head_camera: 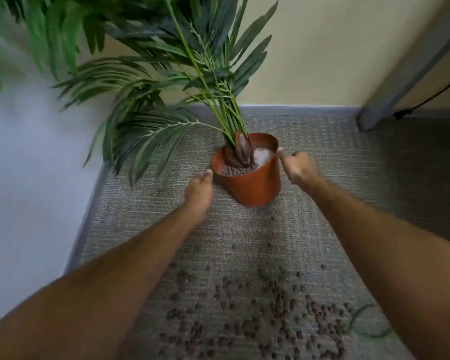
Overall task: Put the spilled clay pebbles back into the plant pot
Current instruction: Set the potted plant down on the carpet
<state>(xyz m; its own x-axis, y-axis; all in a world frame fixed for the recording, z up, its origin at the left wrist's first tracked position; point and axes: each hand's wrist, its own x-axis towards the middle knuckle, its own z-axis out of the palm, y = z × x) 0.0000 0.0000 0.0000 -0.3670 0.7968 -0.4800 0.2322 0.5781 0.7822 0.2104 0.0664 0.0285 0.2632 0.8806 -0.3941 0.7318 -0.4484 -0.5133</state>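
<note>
An orange plant pot [252, 185] stands tilted on the grey carpet and holds a palm plant [166, 81] that leans to the left. A few clay pebbles [235, 171] lie inside at its near rim. Many brown spilled pebbles [257, 315] are scattered over the carpet close to me. My left hand [199, 192] is at the pot's left side, its thumb tip touching the rim and its fingers hidden. My right hand [298, 167] has its fingers curled and its thumb pressed on the pot's right rim.
The pot is in a corner, with a white wall [24, 165] on the left and a cream wall [322, 61] behind. A grey post [390, 100] and a black cable [431, 97] are at the back right. A green loop [366, 323] lies by the pebbles.
</note>
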